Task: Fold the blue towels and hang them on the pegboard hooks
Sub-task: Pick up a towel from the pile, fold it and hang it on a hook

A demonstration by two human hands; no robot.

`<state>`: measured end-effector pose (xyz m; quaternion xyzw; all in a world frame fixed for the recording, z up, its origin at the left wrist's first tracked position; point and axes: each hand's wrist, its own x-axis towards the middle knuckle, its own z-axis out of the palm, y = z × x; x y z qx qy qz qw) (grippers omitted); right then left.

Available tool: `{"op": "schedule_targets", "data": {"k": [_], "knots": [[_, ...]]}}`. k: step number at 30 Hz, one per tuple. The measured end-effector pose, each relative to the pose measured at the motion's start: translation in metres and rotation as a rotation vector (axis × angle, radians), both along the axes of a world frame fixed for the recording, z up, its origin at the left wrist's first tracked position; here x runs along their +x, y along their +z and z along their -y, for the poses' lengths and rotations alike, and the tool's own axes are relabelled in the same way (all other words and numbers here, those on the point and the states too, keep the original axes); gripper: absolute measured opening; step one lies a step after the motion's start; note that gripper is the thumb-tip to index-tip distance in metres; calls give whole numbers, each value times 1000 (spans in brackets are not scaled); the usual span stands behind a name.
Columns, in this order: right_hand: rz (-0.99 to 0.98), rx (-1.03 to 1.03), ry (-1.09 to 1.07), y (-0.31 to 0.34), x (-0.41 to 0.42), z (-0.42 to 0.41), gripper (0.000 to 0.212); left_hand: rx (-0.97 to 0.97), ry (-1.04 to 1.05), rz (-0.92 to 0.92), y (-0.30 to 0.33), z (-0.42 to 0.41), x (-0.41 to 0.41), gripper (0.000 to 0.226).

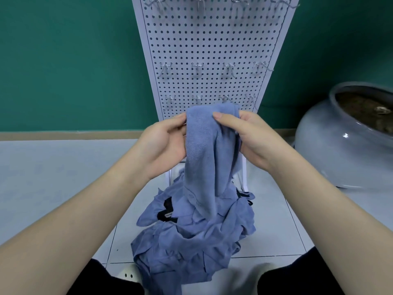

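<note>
No legible text, label, brand, number or sign is shown; the black tags [167,211] among the heaped blue towels [191,237] cannot be read.

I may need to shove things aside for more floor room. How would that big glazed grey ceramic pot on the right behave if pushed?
The big glazed grey ceramic pot looks soil-filled, so it is probably heavy. Its glossy surface suggests a slippery hold. It sits tilted on a rounded belly, so it might rock or roll rather than slide.

The pegboard [210,50] loses its top hook row to the frame's edge, and the held towel [204,150] hides its foot.
</note>
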<state>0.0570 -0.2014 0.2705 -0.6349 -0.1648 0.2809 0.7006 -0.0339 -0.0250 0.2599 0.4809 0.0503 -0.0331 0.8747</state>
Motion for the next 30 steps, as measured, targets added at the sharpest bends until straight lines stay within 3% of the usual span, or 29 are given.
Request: {"op": "schedule_targets", "data": {"k": [2, 6, 10, 14, 19, 25, 30], "knots": [[29, -49, 1, -2, -2, 0, 33, 127, -12, 60, -1, 0, 0, 39], [54, -113, -35, -7, -4, 0, 27, 359, 81, 51, -7, 4, 0, 33], [70, -151, -42, -11, -6, -2, 28, 470, 104, 40, -10, 7, -2, 32], [41, -132, -23, -12, -8, -5, 35, 606, 111, 19, -11, 5, -2, 16], [60, -130, 123, -12, -12, -4, 38, 636, 118, 14, -12, 10, -3, 16], [86, -181, 19, -8, -4, 1, 15, 648, 114, -47, -14, 7, -4, 20], [3, -146, -105, -3, 10, 10, 12, 532, 339, -147, -17, -9, -1, 21]]}}
